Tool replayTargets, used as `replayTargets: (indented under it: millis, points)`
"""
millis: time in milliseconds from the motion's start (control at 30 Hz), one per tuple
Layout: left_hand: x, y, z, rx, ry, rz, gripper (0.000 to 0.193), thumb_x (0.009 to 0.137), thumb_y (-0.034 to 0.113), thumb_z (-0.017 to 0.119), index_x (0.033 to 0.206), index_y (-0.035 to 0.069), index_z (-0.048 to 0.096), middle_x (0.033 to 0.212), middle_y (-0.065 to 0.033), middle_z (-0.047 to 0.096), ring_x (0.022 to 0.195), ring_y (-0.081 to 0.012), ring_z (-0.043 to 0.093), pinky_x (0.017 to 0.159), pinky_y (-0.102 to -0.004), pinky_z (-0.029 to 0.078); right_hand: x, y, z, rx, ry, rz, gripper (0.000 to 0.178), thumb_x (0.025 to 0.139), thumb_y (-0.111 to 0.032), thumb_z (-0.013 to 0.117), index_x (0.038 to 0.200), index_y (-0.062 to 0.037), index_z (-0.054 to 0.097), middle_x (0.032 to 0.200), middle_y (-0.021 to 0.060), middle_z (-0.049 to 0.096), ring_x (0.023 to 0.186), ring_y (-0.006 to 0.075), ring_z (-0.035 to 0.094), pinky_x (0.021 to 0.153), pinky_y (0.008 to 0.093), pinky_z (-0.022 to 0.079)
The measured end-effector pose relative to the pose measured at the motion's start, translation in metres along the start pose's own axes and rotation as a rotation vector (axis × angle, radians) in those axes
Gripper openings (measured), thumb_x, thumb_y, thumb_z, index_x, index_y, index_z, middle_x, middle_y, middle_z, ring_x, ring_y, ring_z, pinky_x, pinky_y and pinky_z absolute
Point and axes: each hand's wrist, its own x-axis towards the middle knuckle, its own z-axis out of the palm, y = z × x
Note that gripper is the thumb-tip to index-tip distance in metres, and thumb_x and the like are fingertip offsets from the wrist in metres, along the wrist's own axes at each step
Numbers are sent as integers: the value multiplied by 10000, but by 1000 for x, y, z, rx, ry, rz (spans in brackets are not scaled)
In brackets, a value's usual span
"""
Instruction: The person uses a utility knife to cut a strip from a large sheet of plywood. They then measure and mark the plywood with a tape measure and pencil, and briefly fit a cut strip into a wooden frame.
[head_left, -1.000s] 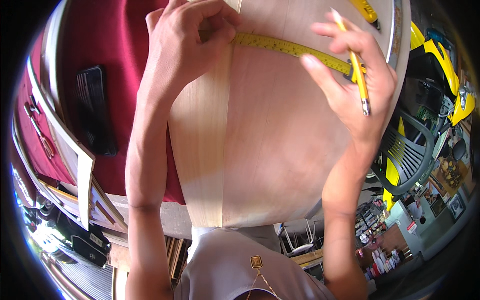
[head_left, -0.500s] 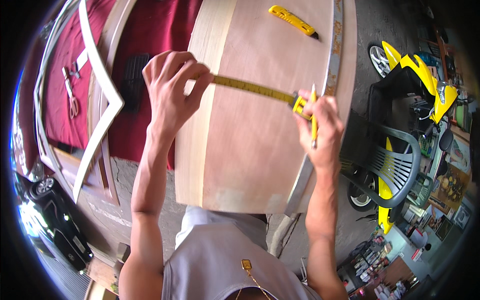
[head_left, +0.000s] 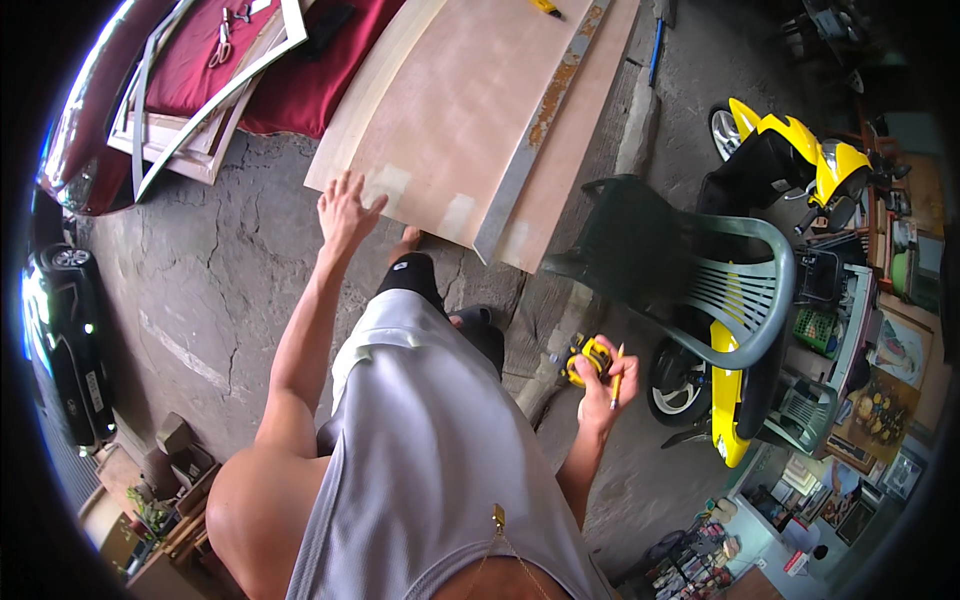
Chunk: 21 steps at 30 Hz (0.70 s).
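Observation:
My right hand [head_left: 604, 388] is closed around a yellow and black tape measure [head_left: 590, 358], with a yellow pencil [head_left: 617, 374] also held in its fingers. No blade shows stretched out of the tape. It is held away from the board, near a green plastic chair. My left hand [head_left: 346, 212] is empty, its fingers spread at the near edge of a plywood board [head_left: 430, 120]; whether it touches the board I cannot tell. A long, rust-spotted metal straightedge [head_left: 540, 135] lies lengthwise on the board. Part of a yellow utility knife [head_left: 545, 7] shows at the top edge.
Right of the board stands the green plastic chair [head_left: 745, 290], with a yellow motor scooter [head_left: 735, 390] behind it. On the left, white frames [head_left: 225, 90] and scissors [head_left: 221, 45] lie over red cloth [head_left: 290, 105]. A dark car [head_left: 70, 340] is parked at far left on cracked concrete [head_left: 200, 270].
The tape, earlier stretched between both hands over the board, is now drawn in. My left hand has let go and opened. My body has moved back from the board; my right hand is lower.

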Motion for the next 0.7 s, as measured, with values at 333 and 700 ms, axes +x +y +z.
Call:
replayTargets:
  millis: [333,700]
  points:
    - [-1,26,27,101,-182,-87,906,761,522,763,1428,-27,487,1584,-237,342,1411,-388,402,1136,-487,354,10,39,-52,406,176,333,448,773,140,746,885,-135,410,1112,189,701,1014,224,677,908,366,559]
    - [13,19,70,235,-189,-217,1092,599,575,881,1393,-69,499,1513,-289,396,1372,-412,426,1094,-508,409,150,12,-37,350,-97,257,426,721,160,712,845,-125,421,1040,200,701,958,248,692,875,367,571]
